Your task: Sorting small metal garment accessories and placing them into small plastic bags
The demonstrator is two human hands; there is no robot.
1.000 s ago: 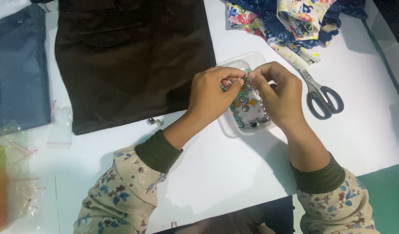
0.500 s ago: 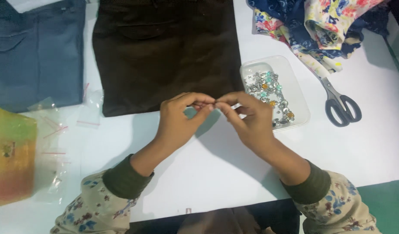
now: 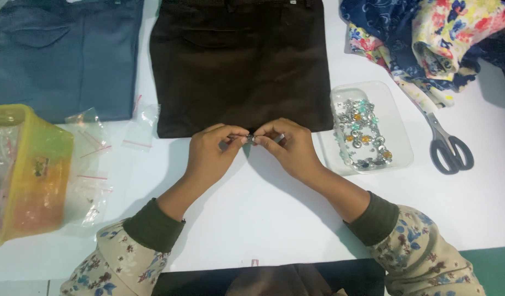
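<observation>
My left hand (image 3: 213, 153) and my right hand (image 3: 288, 147) meet fingertip to fingertip over the white table, just below the hem of a dark brown folded garment (image 3: 238, 63). Between the fingertips of both hands sits a small silvery piece (image 3: 250, 138), pinched from both sides. To the right of my right hand lies a clear plastic tray (image 3: 397, 137) with several small shiny metal and coloured pieces in it.
Grey-handled scissors (image 3: 447, 145) lie right of the tray. Floral fabric (image 3: 433, 38) is bunched at the top right. A blue folded garment (image 3: 63, 57) lies top left. A yellow plastic box (image 3: 27, 170) and small clear bags (image 3: 93, 159) sit on the left.
Both hands moved away from the tray, to the left, holding the small piece together. The view shifted, bringing the yellow box and blue garment further in.
</observation>
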